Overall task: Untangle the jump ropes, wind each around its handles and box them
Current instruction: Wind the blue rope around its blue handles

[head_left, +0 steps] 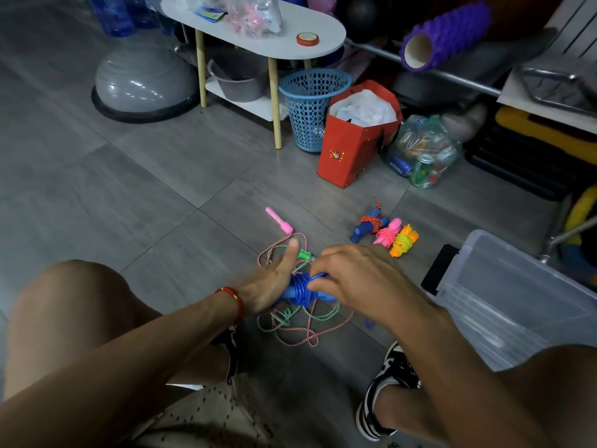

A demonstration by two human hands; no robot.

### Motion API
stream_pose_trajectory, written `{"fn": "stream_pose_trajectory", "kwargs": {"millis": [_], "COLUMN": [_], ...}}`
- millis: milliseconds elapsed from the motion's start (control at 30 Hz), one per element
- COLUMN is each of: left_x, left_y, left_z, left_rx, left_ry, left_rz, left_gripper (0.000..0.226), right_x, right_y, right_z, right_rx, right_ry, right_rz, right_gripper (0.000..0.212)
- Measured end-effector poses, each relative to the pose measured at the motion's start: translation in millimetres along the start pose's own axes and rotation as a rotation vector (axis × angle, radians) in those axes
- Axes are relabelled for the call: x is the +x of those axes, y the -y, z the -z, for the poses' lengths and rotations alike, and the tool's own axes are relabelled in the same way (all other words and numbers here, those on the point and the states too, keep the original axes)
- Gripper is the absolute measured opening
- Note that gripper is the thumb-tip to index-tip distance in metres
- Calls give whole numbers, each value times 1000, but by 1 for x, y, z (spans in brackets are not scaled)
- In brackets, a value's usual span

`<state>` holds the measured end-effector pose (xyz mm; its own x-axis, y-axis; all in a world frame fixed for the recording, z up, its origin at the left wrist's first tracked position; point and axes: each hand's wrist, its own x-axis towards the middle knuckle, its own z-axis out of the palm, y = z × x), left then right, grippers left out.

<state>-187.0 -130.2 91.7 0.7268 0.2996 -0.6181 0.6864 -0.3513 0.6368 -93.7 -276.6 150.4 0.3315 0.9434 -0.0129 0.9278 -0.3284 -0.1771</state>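
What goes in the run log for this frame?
stage: winding blue jump rope | left hand: supports handles | right hand: pinches rope | wound bundles: three on floor | clear box: holds no ropes

Both forearms reach forward and meet over the blue bundle [298, 291]. The left hand [271, 282] lies against its left side, fingers straight, palm turned inward. The right hand [352, 279] arches over its right side, fingers curled down, pinching the cord.

A single wide-angle view is taken from the head, angled forward and down. The floor [135, 176] is seen close, framed by knees and forearms.
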Motion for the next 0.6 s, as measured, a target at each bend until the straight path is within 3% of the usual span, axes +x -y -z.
{"fn": "stream_pose_trajectory", "kwargs": {"millis": [100,167,267,300,333,367,400,433,500,600], "left_x": [-8,-14,-15,-15,-16,-18,-20,-22,-22,-14], "left_y": [4,6,6,5,3,-1,-5,-8,-9,-4], "left_z": [-4,-3,-11,-13,-14,-12,-6,1,14,22], "left_rx": [-74,-102,-184,-289,-421,-539,-633,-693,-766,-818], "left_ry": [242,340,506,562,607,622,607,568,465,291], "left_rz": [-35,-60,-139,-164,-182,-178,-147,-116,-109,-99], "left_gripper": [109,119,127,121,113,104,99,100,106,104], "right_x": [5,4,4,4,4,4,-1,-3,-1,15], "right_y": [-22,-39,-50,-49,-47,-45,-43,-39,-23,-5], "right_z": [-2,-2,-8,-17,-27,-38,-46,-50,-52,-55], "right_rx": [152,303,665,760,729,548,456,676,1254,1240], "right_ry": [6,106,339,364,280,66,4,82,371,270], "right_rz": [-117,-210,-229,-252,-358,-595,-808,-828,-530,-482], "right_gripper": [39,50,35,31,29,27,23,17,29,39]}}
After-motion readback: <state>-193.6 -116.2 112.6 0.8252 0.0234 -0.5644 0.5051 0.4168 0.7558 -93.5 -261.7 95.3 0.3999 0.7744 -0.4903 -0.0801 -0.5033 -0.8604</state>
